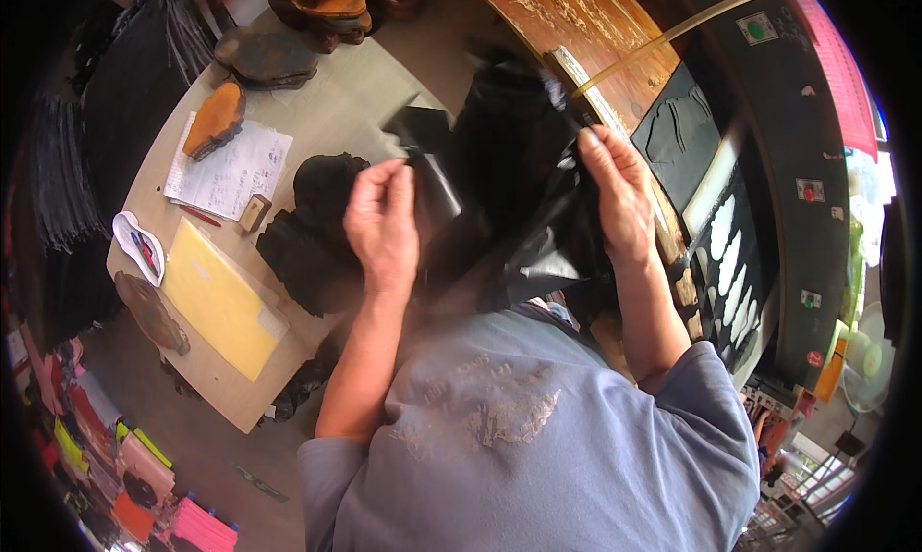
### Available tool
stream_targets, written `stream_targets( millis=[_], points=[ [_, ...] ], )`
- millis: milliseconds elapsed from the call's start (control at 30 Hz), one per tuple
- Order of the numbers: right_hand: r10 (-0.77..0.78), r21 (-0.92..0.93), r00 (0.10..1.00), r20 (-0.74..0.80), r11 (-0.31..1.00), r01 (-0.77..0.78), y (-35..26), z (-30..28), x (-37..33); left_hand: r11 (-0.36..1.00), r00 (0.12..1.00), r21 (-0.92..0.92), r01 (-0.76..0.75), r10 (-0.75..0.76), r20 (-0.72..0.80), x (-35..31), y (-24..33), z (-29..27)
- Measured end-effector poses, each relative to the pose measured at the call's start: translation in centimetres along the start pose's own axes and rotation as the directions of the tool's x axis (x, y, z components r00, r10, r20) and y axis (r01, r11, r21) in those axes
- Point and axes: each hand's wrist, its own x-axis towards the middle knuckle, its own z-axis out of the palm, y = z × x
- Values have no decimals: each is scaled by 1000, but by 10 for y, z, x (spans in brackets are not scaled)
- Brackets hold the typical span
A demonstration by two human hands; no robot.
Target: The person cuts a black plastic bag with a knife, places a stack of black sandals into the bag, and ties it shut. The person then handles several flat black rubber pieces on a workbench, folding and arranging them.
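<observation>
A thin, glossy black sheet (509, 134), creased and partly smeared by motion, hangs between my hands; I cannot tell whether it is leather or plastic. My left hand (382, 216) is closed, its fingers pinching the sheet's left edge. Higher up on the other side, my right hand (619, 192) grips the sheet's right edge between thumb and fingers. Dark, irregular black pieces (312, 235) lie on the pale table (336, 91) just left of my left hand.
On the table are a written-on notebook (245, 172), a yellow folder (216, 297), a white pen tray (134, 245) and dark-edged blocks (216, 120). A worn wooden board (595, 19) and a dark machine beam (802, 216) stand at right. A thin hose (687, 33) crosses above the board.
</observation>
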Motion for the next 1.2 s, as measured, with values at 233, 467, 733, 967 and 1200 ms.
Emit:
stream_targets(
  millis=[233,467,733,967,1200],
  points=[
    [-45,310,998,48,950,28,-6,-37,-1,986,941,-164,29,-82,-327,25,37,-51],
    [-131,-117,989,-76,986,121,12,-48,-17,980,883,-201,0,-94,-459,46,71,-72],
    [-56,-838,989,-136,539,-85,23,-54,34,905,908,-417,-87,-100,-407,57,81,-87],
    [-253,-264,927,276,908,326,-12,25,20,823,999,-567,42,-43,11,27,72,-6],
    [-198,-324,847,493,862,390,-30,64,54,976,994,-209,-64,82,76,-6,59,40]
  ],
)
